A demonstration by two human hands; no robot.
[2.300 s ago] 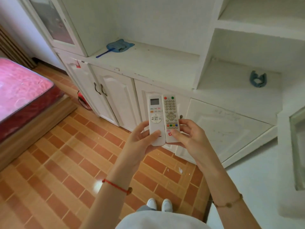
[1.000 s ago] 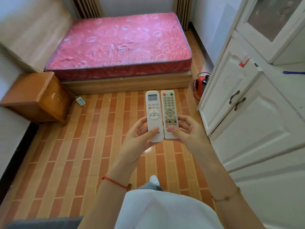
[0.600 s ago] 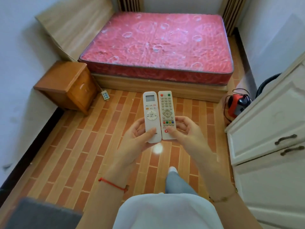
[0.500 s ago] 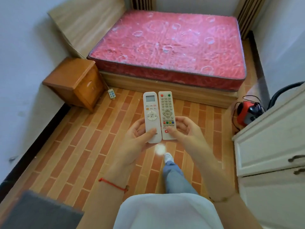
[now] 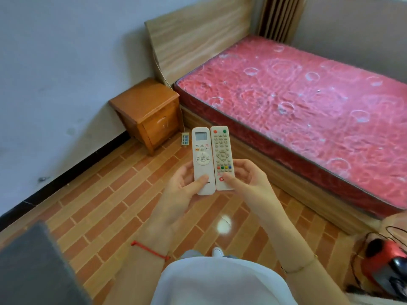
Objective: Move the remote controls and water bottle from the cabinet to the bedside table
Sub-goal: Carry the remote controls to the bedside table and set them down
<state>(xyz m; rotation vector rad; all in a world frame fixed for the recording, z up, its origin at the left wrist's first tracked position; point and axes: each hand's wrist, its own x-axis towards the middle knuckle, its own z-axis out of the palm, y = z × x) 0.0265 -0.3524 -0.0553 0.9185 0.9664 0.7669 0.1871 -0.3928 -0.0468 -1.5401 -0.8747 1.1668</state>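
Note:
Two white remote controls are held upright side by side in front of me. My left hand (image 5: 180,190) grips the remote with a small screen (image 5: 202,155). My right hand (image 5: 246,183) grips the remote with many coloured buttons (image 5: 222,155). The orange wooden bedside table (image 5: 146,104) stands in the corner beyond them, between the white wall and the bed, with nothing on its top. No water bottle or cabinet is in view.
A bed with a pink-red mattress (image 5: 308,106) and a wooden headboard (image 5: 198,34) fills the right. A small power strip (image 5: 185,139) lies on the brick-pattern floor by the table. A red device with cables (image 5: 385,263) sits at lower right, a dark grey surface (image 5: 30,267) at lower left.
My view has swung left from the white cabinet to the bed corner, and the bedside table is closer. Both hands keep the same hold on the remotes.

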